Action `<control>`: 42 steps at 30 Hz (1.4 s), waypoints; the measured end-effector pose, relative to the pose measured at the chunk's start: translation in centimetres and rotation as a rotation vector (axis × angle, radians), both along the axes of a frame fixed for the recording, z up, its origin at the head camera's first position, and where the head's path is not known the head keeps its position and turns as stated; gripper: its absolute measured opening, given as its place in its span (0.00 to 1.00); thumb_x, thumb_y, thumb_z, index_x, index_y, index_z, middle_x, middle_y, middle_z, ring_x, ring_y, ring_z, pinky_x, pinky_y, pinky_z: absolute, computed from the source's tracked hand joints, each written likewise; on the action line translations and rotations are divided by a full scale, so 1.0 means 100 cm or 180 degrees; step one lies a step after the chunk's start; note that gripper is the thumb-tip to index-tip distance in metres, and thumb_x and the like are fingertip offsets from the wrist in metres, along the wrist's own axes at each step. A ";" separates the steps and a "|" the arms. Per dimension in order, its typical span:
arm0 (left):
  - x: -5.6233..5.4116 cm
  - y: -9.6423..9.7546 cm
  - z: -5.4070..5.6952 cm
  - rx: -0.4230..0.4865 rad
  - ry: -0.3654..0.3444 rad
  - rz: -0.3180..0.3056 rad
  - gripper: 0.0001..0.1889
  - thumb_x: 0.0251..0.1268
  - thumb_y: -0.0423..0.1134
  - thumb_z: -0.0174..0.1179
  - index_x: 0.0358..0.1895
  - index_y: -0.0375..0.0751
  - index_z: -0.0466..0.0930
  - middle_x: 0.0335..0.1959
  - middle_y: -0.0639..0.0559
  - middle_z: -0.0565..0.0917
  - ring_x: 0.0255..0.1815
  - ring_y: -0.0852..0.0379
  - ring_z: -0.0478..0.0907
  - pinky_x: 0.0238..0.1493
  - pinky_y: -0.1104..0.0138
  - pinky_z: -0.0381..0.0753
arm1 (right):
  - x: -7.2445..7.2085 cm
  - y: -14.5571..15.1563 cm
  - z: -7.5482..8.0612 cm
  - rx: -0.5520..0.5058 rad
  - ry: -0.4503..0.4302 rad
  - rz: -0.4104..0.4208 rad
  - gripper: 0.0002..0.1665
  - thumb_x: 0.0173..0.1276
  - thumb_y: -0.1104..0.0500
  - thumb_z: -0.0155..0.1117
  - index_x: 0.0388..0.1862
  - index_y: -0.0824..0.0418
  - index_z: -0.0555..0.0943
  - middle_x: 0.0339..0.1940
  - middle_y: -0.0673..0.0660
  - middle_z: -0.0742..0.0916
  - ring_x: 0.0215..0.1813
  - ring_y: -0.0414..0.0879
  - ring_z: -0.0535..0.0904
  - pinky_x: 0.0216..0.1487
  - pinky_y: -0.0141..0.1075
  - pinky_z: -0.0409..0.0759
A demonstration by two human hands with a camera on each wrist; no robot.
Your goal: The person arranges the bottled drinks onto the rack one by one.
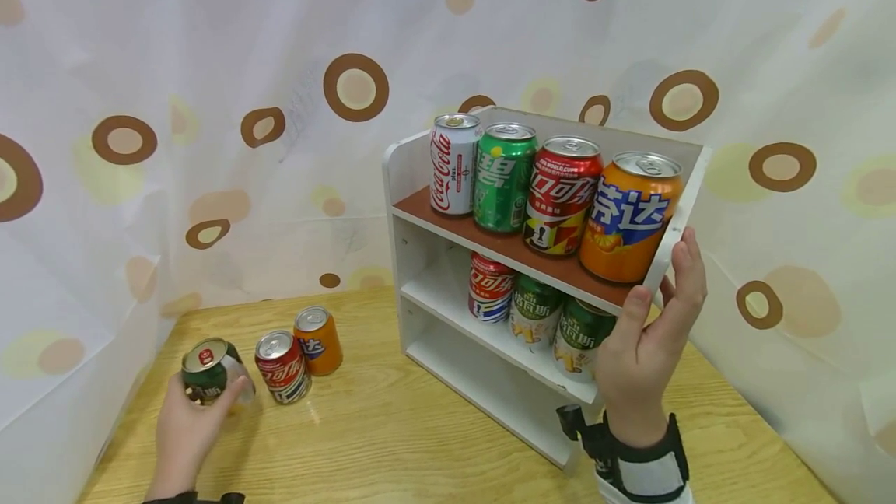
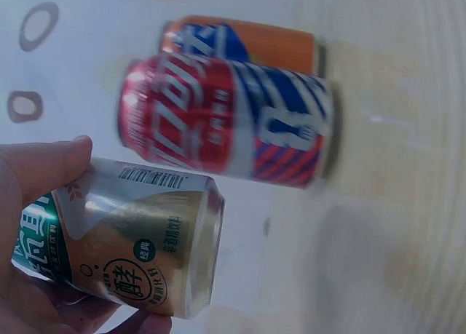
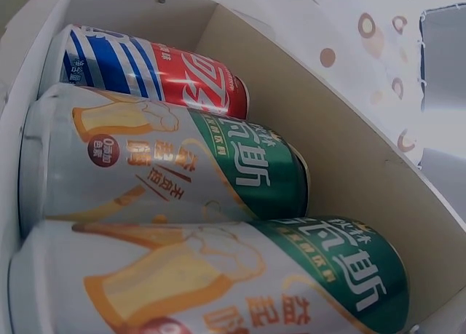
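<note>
My left hand (image 1: 192,418) holds a green-and-gold drink can (image 2: 145,239) around its side at the table's left; in the left wrist view the can seems raised off the table. Beside it stand a red cola can (image 1: 283,368) and an orange soda can (image 1: 319,341). My right hand (image 1: 647,348) rests against the right side of a white shelf (image 1: 483,395), thumb at the front edge, fingers extended along the outer panel. Four kinds of can line its top: white cola (image 1: 453,169), green soda (image 1: 505,181), red cola (image 1: 562,197) and orange soda (image 1: 630,220).
The middle shelf level holds a red cola can (image 3: 153,72) and two green-and-white cans, one in the middle (image 3: 167,159) and one nearer the right side (image 3: 211,276). A patterned cloth (image 1: 280,37) hangs behind the wooden table (image 1: 350,442).
</note>
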State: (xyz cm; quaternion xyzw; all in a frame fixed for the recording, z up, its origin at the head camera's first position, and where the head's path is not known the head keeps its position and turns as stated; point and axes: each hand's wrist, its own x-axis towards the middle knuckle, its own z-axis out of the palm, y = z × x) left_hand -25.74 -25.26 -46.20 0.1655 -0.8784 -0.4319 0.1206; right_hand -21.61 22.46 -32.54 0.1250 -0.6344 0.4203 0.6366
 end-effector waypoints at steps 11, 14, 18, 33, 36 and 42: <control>0.022 0.024 0.043 0.0155 0.0012 -0.0377 0.50 0.67 0.58 0.67 0.76 0.26 0.52 0.71 0.21 0.66 0.70 0.24 0.67 0.65 0.34 0.71 | 0.000 -0.001 0.001 -0.0026 0.0044 0.0020 0.27 0.84 0.57 0.48 0.67 0.78 0.60 0.78 0.68 0.66 0.78 0.58 0.64 0.76 0.44 0.67; 0.024 0.032 0.051 0.0172 -0.0010 -0.0459 0.49 0.68 0.59 0.66 0.76 0.28 0.53 0.70 0.23 0.68 0.69 0.27 0.69 0.65 0.37 0.74 | 0.000 -0.001 0.001 -0.0025 0.0027 0.0029 0.27 0.84 0.58 0.48 0.67 0.79 0.60 0.78 0.68 0.66 0.78 0.57 0.63 0.76 0.44 0.67; 0.020 0.044 0.059 0.0163 0.0020 -0.0606 0.48 0.68 0.59 0.66 0.76 0.30 0.53 0.71 0.27 0.68 0.69 0.29 0.69 0.64 0.39 0.75 | 0.000 -0.001 0.001 -0.0016 0.0023 0.0012 0.27 0.84 0.57 0.48 0.67 0.78 0.60 0.78 0.68 0.66 0.78 0.57 0.63 0.75 0.43 0.66; 0.011 0.109 0.078 0.0046 0.0519 -0.0999 0.39 0.67 0.51 0.69 0.72 0.34 0.63 0.61 0.35 0.78 0.53 0.43 0.78 0.44 0.64 0.75 | 0.001 0.001 0.000 -0.0007 -0.0029 -0.0004 0.25 0.84 0.60 0.47 0.68 0.78 0.60 0.79 0.67 0.65 0.78 0.57 0.63 0.75 0.40 0.65; 0.010 0.122 0.083 0.0059 0.0578 -0.1092 0.39 0.67 0.51 0.70 0.72 0.35 0.64 0.58 0.36 0.79 0.45 0.47 0.76 0.40 0.65 0.74 | 0.000 0.001 -0.001 -0.0006 -0.0033 0.0001 0.25 0.84 0.59 0.47 0.68 0.78 0.60 0.79 0.67 0.65 0.78 0.57 0.63 0.74 0.40 0.64; 0.005 0.146 0.093 0.0125 0.0684 -0.1253 0.39 0.65 0.50 0.72 0.72 0.36 0.65 0.60 0.36 0.80 0.53 0.43 0.80 0.47 0.59 0.81 | 0.001 0.001 -0.001 0.0002 -0.0037 0.0003 0.25 0.84 0.60 0.47 0.68 0.78 0.60 0.79 0.67 0.65 0.78 0.57 0.63 0.73 0.40 0.64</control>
